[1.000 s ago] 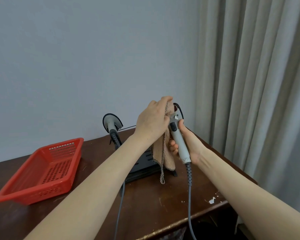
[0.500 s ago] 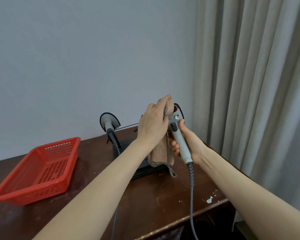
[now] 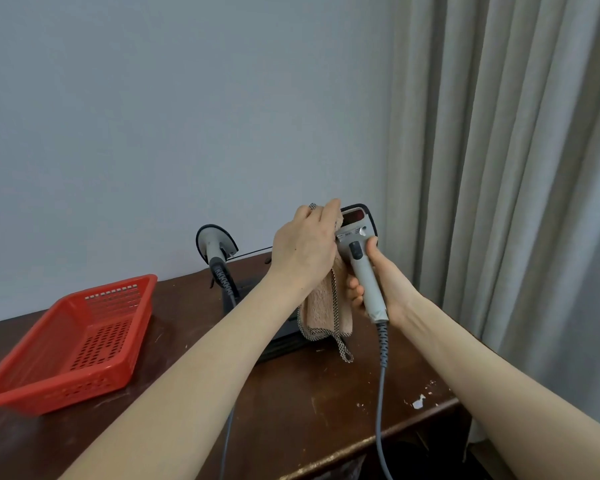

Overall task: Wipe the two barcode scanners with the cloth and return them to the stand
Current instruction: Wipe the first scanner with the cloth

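Two scanners (image 3: 363, 276) (image 3: 212, 244), one cloth (image 3: 321, 306), one stand (image 3: 284, 336), one red basket (image 3: 66, 388), two hands (image 3: 303, 247) (image 3: 386, 289).

Head-worn view, forward and down, seemingly close

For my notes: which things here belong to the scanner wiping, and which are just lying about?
Job: cloth, left hand, held scanner, right hand, second scanner, stand.
Lying about: red basket, curtain.
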Demonstrator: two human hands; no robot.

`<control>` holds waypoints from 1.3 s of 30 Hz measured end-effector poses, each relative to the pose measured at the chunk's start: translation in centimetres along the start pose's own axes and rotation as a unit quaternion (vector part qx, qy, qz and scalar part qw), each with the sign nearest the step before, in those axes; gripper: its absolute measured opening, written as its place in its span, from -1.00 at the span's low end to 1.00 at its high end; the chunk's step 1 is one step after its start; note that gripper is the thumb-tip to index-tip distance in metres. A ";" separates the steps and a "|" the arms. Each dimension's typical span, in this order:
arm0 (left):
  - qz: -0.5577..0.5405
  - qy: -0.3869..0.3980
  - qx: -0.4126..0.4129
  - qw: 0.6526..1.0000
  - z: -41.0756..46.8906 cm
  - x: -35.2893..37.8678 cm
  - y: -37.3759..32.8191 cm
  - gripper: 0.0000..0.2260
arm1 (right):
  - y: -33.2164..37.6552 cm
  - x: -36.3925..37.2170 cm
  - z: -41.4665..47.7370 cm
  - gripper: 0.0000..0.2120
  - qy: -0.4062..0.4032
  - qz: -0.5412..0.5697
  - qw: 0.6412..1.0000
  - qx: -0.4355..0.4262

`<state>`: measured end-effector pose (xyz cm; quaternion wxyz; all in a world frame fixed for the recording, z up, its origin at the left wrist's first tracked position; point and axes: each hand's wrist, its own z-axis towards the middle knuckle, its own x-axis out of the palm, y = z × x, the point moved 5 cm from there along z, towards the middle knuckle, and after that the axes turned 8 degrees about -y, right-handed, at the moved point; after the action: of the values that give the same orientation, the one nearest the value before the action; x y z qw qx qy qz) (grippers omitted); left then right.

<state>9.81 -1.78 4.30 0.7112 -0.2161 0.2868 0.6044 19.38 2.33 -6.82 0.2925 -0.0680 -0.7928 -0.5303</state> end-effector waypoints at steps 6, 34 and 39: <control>-0.098 0.013 -0.049 0.994 0.4 -0.4 0.2 -0.66 | -0.1 -0.3 0.1 -0.41 0.003 -0.029 1.000 -0.009; -0.265 -0.105 -0.093 0.954 0.2 -1.0 0.7 -0.72 | -0.1 -0.8 -0.3 -0.40 -0.040 -0.059 0.997 -0.022; -0.233 -0.033 -0.046 0.971 0.5 0.6 -1.0 -0.63 | -0.2 -0.7 -0.4 -0.42 -0.048 -0.060 0.997 -0.018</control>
<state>10.91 -1.22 4.20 0.8309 -0.2898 0.1768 0.4409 20.01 1.99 -7.28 0.2206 -0.0503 -0.7988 -0.5574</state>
